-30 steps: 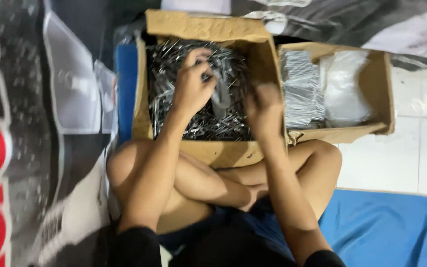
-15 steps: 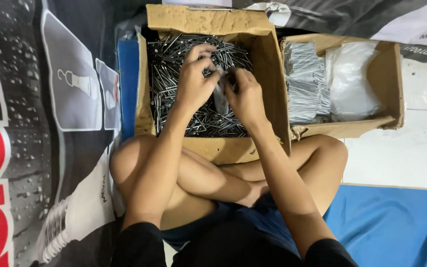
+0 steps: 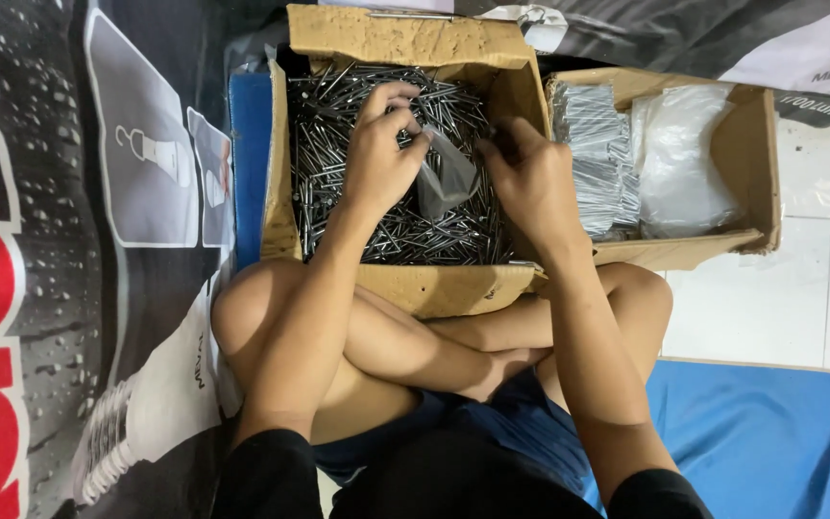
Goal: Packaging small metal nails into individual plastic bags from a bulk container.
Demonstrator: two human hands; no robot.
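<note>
A cardboard box [image 3: 405,37] full of loose steel nails [image 3: 338,125] stands in front of my crossed legs. A small clear plastic bag [image 3: 446,175] hangs over the nails between my two hands. My left hand [image 3: 377,154] pinches its left edge with thumb and fingers. My right hand [image 3: 530,183] grips the bag's right edge, next to the box's right wall. The bag looks open and nearly empty.
A second cardboard box [image 3: 756,163] on the right holds filled packets of nails [image 3: 596,159] and a pile of clear plastic bags [image 3: 684,159]. A printed banner [image 3: 69,240] covers the floor on the left. White tiles [image 3: 780,308] and a blue mat [image 3: 770,442] lie to the right.
My right hand moved left from the right box into the nail box and took the bag's edge. The bag is now stretched between both hands.
</note>
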